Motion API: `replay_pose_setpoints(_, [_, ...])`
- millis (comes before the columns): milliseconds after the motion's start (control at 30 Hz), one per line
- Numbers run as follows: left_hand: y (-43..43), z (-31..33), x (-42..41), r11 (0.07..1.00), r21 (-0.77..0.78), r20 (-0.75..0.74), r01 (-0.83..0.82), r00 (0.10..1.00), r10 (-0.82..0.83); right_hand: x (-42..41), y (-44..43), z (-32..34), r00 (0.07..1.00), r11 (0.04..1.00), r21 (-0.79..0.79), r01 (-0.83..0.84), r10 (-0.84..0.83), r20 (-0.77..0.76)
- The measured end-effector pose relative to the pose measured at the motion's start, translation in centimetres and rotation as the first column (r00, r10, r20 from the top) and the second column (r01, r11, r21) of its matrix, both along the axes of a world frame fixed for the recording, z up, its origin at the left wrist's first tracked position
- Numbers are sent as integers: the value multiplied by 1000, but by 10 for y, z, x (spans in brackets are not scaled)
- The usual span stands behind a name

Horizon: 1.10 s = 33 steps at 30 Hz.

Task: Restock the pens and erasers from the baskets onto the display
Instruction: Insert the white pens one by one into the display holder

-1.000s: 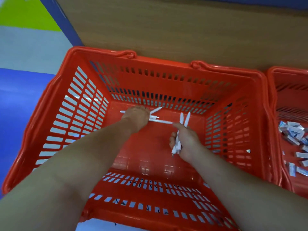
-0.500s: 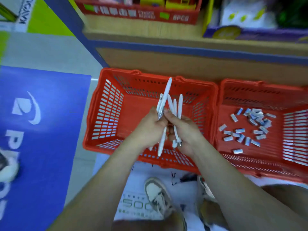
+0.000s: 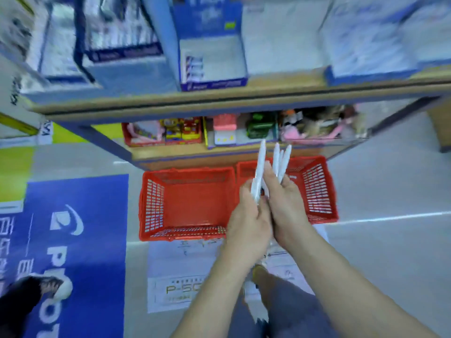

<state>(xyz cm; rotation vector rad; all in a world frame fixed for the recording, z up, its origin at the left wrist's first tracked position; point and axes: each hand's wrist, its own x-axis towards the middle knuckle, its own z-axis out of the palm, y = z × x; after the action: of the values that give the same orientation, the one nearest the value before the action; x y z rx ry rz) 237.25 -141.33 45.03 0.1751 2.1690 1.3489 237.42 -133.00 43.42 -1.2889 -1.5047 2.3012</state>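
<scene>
Several white pens (image 3: 275, 164) stand upright in a bunch between my two hands, held in front of me above the baskets. My left hand (image 3: 247, 222) grips the lower ends of some of them, and my right hand (image 3: 285, 203) closes on the others beside it. Down on the floor the left red basket (image 3: 151, 203) shows only its bare bottom. The right red basket (image 3: 317, 191) sits next to it, its contents hidden by my hands. Blue display boxes (image 3: 212, 64) stand on the upper shelf, blurred.
A wooden shelf edge (image 3: 219, 101) runs across above the baskets, and a lower shelf holds colourful packaged goods (image 3: 244, 130). A blue floor mat (image 3: 73, 252) lies to the left, where another person's shoe (image 3: 46, 286) stands. My own legs are below my arms.
Both hands lifted the pens out of the left basket and rose with them. The view swung up from inside the basket to the shelves, and the baskets now lie far below.
</scene>
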Motion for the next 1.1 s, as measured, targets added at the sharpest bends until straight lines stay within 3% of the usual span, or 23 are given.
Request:
replay_pose_setpoints(100, [31, 44, 7, 956, -146, -31, 253, 965, -260, 26, 28, 40, 999, 997, -71, 6, -9, -45])
replay_pose_setpoints(200, [70, 77, 15, 820, -269, -6, 505, 851, -525, 52, 63, 68, 997, 993, -98, 62, -67, -48])
replay_pose_setpoints(267, [99, 99, 28, 760, -239, -4, 605, 782, -624, 69, 95, 80, 986, 982, -99, 159, -163, -34])
replay_pose_setpoints(333, [130, 113, 45, 761, -162, -56, 629, 764, -643, 82, 135, 91, 962, 956, -127, 263, -270, -39])
replay_pose_setpoints(533, [262, 118, 96, 924, 174, -181, 341, 933, -310, 125, 272, 125, 893, 897, -178, 405, -430, -133])
replay_pose_setpoints(700, [393, 144, 144, 914, 396, 105, 86, 985, -139, 171, 398, 152, 873, 916, -143, 376, -402, -275])
replay_pose_setpoints(1000, [536, 173, 156, 903, 428, 172, 41, 977, -125, 193, 547, 174, 872, 922, -82, 379, -385, -301])
replay_pose_setpoints(1100, [569, 176, 138, 886, 462, 222, -39, 972, -73, 187, 585, 170, 910, 951, -41, 306, -305, -279])
